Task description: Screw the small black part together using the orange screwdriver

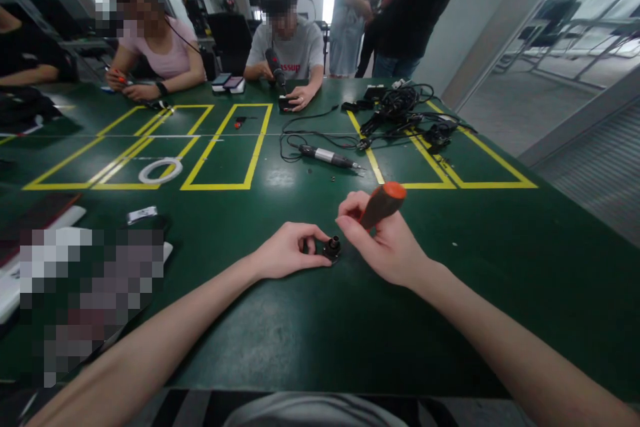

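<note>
On the green table [280, 320], my left hand [287, 250] pinches a small dark round part [331, 250] between thumb and fingers. A narrow, copper-tinted cylinder rises from the top of that part. My right hand [387, 243] is wrapped round a screwdriver [383, 203] with a dark and orange handle, its butt end tilted up and to the right. The screwdriver's shaft and tip are hidden behind my fingers. Between my right hand and the dark part there is a small gap.
Ahead lies a corded electric screwdriver [327, 157], near a tangle of black cables [400, 110]. A white ring [160, 171] rests by yellow tape outlines [220, 187]. Blurred-out items [95, 300] are at left. Across the table, a co-worker [287, 47] holds a power driver [275, 67].
</note>
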Demonstrator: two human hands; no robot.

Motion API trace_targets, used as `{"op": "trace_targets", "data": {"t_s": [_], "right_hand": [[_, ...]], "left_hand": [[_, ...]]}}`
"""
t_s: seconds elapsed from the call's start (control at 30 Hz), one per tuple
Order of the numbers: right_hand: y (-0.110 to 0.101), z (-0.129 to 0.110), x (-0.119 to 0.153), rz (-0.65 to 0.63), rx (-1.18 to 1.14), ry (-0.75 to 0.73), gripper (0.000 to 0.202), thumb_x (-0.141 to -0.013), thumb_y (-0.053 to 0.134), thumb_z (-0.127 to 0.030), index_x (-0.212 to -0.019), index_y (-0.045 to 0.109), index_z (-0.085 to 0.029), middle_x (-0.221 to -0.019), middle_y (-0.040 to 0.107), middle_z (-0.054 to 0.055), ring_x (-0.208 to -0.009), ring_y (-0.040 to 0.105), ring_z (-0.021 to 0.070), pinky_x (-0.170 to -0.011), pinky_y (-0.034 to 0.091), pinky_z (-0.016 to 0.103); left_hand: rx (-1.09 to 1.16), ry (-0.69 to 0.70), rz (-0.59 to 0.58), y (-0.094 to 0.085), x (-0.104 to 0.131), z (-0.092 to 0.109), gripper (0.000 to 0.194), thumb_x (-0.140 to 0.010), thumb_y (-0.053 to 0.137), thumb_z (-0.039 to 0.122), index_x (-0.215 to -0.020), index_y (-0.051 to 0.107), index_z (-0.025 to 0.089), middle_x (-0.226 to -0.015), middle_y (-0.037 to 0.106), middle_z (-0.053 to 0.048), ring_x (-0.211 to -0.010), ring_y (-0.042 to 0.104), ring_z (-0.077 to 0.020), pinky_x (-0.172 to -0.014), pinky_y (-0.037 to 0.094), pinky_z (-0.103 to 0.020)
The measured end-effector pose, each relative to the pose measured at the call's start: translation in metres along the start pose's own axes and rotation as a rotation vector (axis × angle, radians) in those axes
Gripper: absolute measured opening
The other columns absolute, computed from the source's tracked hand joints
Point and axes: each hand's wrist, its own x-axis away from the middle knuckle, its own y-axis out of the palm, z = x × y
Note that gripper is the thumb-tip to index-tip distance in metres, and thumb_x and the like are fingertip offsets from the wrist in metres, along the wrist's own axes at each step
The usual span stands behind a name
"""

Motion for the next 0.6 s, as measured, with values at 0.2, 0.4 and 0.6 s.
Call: {"op": "trace_targets", "data": {"t_s": [0.2, 0.4, 0.6], "right_hand": [[0.002, 0.004, 0.013, 0.085, -0.182, 0.25, 0.025, -0.087, 0.075, -0.033, -0.094, 0.053, -0.023, -0.071, 0.05, -0.006, -0.057, 0.047, 0.011, -0.053, 0.039, 0.024], [0.006, 0.005, 0.022, 0.112, -0.328, 0.28, 0.031, -0.082, 0.083, -0.032, -0.087, 0.053, -0.023, -0.064, 0.054, -0.007, -0.05, 0.05, 0.0096, -0.049, 0.042, 0.022], [0.001, 0.012, 0.025, 0.08, -0.485, 0.378, 0.045, -0.068, 0.096, -0.037, -0.066, 0.055, -0.02, -0.053, 0.052, -0.007, -0.043, 0.049, 0.0095, -0.045, 0.042, 0.022]], "left_hand": [[-0.035, -0.002, -0.001, 0.001, -0.001, 0.0, 0.039, -0.075, 0.087, 0.04, -0.104, 0.074, 0.016, -0.061, 0.055, 0.008, -0.055, 0.048, -0.0075, -0.057, 0.036, -0.02], [-0.068, 0.036, -0.001, 0.002, 0.0, 0.006, 0.037, -0.075, 0.088, 0.037, -0.101, 0.072, 0.015, -0.063, 0.056, 0.008, -0.056, 0.05, -0.0076, -0.058, 0.037, -0.02], [-0.088, 0.034, 0.003, 0.003, 0.0, 0.006, 0.035, -0.075, 0.088, 0.036, -0.099, 0.072, 0.016, -0.065, 0.055, 0.008, -0.058, 0.051, -0.0081, -0.058, 0.038, -0.02]]}}
